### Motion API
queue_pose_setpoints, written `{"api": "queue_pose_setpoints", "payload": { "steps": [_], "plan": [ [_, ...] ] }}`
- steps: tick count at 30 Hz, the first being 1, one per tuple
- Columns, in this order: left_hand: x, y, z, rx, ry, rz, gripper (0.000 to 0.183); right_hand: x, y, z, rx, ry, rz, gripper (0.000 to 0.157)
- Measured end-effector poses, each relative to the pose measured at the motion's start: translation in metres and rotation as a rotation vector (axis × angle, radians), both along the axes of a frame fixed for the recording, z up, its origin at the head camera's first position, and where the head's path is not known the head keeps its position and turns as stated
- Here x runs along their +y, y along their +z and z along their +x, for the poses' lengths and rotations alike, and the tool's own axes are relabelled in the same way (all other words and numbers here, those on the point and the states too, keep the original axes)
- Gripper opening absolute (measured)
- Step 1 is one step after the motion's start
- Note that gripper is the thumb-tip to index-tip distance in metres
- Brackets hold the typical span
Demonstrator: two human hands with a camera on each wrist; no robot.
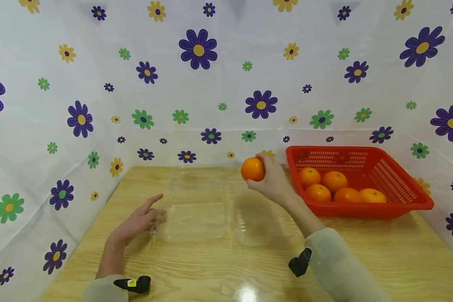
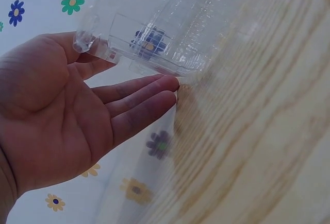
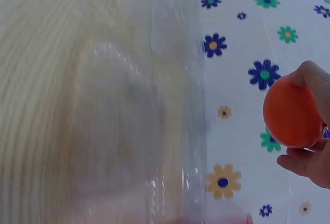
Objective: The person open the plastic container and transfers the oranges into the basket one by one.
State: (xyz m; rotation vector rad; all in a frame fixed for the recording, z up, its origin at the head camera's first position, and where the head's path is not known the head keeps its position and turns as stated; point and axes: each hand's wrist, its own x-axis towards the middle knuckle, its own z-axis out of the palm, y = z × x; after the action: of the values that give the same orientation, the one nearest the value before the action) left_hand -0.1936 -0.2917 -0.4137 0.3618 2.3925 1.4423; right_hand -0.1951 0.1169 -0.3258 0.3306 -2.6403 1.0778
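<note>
My right hand (image 1: 273,180) grips an orange fruit (image 1: 253,169), like a mandarin, between thumb and fingers. It holds the fruit above the far side of the table, left of the red basket. In the right wrist view the fruit (image 3: 293,112) appears at the right edge, with part of the hand around it. Two clear plastic containers (image 1: 198,204) lie side by side on the table. At the left container's side, my left hand (image 1: 139,224) has its fingers mostly straight. The left wrist view shows those fingers (image 2: 142,113) against the clear plastic edge (image 2: 154,69).
A red plastic basket (image 1: 404,205) with several orange fruits (image 1: 334,181) stands at the right of the wooden table (image 1: 196,268). A white flower-patterned sheet (image 1: 226,75) encloses the back and sides. Clear raised lids (image 1: 200,178) extend behind the containers.
</note>
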Motion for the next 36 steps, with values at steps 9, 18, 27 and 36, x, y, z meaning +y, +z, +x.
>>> {"api": "queue_pose_setpoints", "payload": {
  "steps": [9,18,27,36],
  "plan": [
    [-0.007,0.0,-0.002,-0.01,0.009,-0.003,0.064,0.065,0.01,-0.008,0.016,-0.158,-0.008,0.074],
    [-0.02,-0.001,0.003,-0.031,0.045,-0.006,0.066,0.149,0.011,-0.01,-0.097,-0.303,0.049,0.084],
    [-0.025,0.004,0.006,-0.019,0.052,-0.004,0.065,0.211,-0.007,-0.012,-0.279,-0.403,0.2,0.09],
    [-0.012,-0.004,0.003,-0.035,0.035,0.016,0.061,0.249,-0.04,0.006,-0.391,-0.419,0.257,0.095]
  ]
}}
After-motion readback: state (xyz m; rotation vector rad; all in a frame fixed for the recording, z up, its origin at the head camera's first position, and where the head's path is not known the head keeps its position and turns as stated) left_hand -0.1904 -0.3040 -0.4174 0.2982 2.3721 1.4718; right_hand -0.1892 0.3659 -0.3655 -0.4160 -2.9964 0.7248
